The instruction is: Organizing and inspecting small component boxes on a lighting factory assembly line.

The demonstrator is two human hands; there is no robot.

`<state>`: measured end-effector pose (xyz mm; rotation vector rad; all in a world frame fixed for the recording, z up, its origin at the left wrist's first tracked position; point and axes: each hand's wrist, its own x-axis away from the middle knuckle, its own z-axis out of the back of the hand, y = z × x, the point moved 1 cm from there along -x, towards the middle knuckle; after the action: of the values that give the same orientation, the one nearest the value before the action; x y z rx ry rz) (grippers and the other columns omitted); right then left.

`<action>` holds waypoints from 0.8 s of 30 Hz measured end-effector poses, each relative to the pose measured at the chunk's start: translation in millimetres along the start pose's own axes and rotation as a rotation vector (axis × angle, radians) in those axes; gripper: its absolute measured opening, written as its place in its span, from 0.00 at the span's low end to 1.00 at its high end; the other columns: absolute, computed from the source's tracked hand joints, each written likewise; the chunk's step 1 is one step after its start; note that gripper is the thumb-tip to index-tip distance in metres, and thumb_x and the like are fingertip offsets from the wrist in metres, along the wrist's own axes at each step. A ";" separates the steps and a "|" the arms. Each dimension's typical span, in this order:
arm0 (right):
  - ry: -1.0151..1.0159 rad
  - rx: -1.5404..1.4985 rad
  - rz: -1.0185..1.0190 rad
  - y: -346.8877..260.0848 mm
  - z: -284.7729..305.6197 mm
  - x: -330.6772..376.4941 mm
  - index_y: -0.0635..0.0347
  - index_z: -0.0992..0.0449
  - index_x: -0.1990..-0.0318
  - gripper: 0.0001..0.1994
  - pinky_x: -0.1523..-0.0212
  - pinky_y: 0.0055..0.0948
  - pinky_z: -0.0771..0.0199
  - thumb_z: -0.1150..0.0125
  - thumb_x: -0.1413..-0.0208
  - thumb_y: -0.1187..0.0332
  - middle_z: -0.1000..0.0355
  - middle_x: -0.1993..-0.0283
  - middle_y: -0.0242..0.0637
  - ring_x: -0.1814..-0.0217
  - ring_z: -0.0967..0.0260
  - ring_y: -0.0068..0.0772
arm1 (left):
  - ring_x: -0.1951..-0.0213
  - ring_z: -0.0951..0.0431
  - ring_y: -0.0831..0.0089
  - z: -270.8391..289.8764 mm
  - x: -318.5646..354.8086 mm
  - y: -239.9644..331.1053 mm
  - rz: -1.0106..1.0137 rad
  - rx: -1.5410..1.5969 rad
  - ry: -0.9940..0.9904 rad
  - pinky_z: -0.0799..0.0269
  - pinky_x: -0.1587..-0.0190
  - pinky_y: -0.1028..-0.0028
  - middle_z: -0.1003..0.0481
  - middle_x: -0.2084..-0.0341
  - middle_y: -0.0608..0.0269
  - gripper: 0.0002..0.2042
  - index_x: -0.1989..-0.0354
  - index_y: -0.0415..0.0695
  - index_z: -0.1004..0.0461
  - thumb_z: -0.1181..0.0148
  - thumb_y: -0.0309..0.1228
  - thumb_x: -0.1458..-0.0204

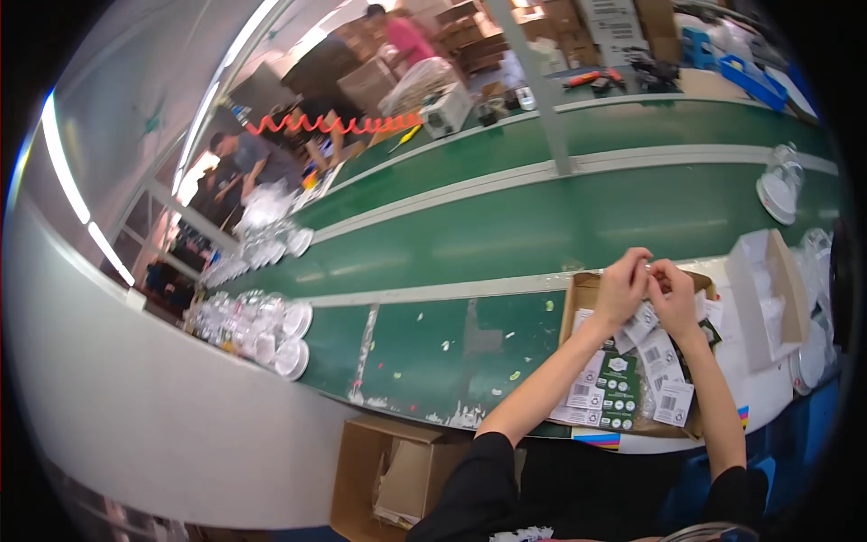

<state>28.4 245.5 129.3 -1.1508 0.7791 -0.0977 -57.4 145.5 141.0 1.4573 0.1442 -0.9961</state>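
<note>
Two hands — left hand (621, 287) and right hand (674, 300) — meet with fingertips pinched close above one shallow cardboard box (581, 295); what they hold, I cannot tell. Inside lie green-and-white printed cards (619, 384), overlapping too much to count; the green part's long axis runs away from the person. To the right on the worktop (424, 348), one white box (748, 307) points lengthwise away too.

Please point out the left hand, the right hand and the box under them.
Left hand (620, 291): head view, middle of the hand.
Right hand (674, 299): head view, middle of the hand.
Box (584, 289): head view, bare cardboard near its far left corner.
</note>
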 end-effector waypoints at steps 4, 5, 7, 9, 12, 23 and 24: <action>0.055 -0.068 -0.047 -6.7 -6.6 -1.6 0.64 0.34 0.62 0.01 0.75 0.19 0.33 0.50 0.39 0.77 0.31 0.75 0.32 0.76 0.33 0.17 | 0.61 0.26 0.62 13.4 -0.3 0.9 -0.144 -0.143 0.020 0.30 0.61 0.67 0.28 0.61 0.50 0.11 0.57 0.38 0.29 0.44 0.22 0.50; 0.095 -0.121 -0.061 -1.2 -5.8 -0.4 0.64 0.35 0.62 0.01 0.75 0.19 0.32 0.51 0.38 0.76 0.31 0.74 0.32 0.76 0.33 0.17 | 0.56 0.28 0.57 11.9 -0.3 3.8 -0.200 -0.208 0.045 0.31 0.55 0.65 0.29 0.57 0.50 0.13 0.57 0.38 0.29 0.42 0.22 0.52; 0.149 -0.204 -0.051 4.7 0.3 -0.1 0.62 0.34 0.61 0.01 0.75 0.19 0.32 0.51 0.37 0.75 0.31 0.73 0.31 0.75 0.33 0.16 | 0.50 0.30 0.53 7.9 0.0 11.3 -0.277 -0.282 0.076 0.32 0.49 0.62 0.31 0.52 0.50 0.14 0.56 0.38 0.29 0.40 0.23 0.54; 0.280 -0.152 -0.088 11.1 5.7 2.1 0.61 0.34 0.60 0.02 0.74 0.18 0.31 0.52 0.36 0.74 0.30 0.70 0.30 0.72 0.33 0.15 | 0.47 0.32 0.51 -0.1 4.8 17.2 -0.248 -0.231 0.006 0.34 0.45 0.61 0.32 0.50 0.50 0.17 0.55 0.39 0.29 0.37 0.25 0.55; 0.299 -0.147 -0.058 9.2 5.3 -0.5 0.60 0.33 0.59 0.03 0.70 0.17 0.30 0.52 0.35 0.72 0.30 0.68 0.29 0.69 0.32 0.15 | 0.46 0.31 0.52 -9.2 7.5 10.9 -0.150 -0.110 -0.099 0.32 0.45 0.63 0.33 0.48 0.49 0.21 0.49 0.39 0.32 0.39 0.21 0.54; 0.240 -0.102 -0.054 6.5 -1.1 -1.5 0.63 0.32 0.61 0.02 0.73 0.15 0.34 0.49 0.37 0.74 0.31 0.69 0.28 0.72 0.34 0.14 | 0.59 0.20 0.60 3.0 4.9 -4.8 0.013 -0.010 -0.089 0.26 0.56 0.69 0.23 0.62 0.50 0.15 0.49 0.36 0.31 0.49 0.15 0.46; 0.242 -0.101 -0.059 6.3 0.4 -1.5 0.63 0.32 0.61 0.02 0.73 0.15 0.34 0.49 0.37 0.74 0.31 0.69 0.28 0.72 0.34 0.14 | 0.60 0.20 0.62 3.8 4.4 -3.6 -0.005 -0.020 -0.051 0.25 0.58 0.70 0.22 0.63 0.50 0.12 0.52 0.35 0.29 0.49 0.16 0.45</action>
<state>25.6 249.3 124.9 -1.2726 0.9734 -0.2527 -58.7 140.9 136.2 1.4128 0.1206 -1.0324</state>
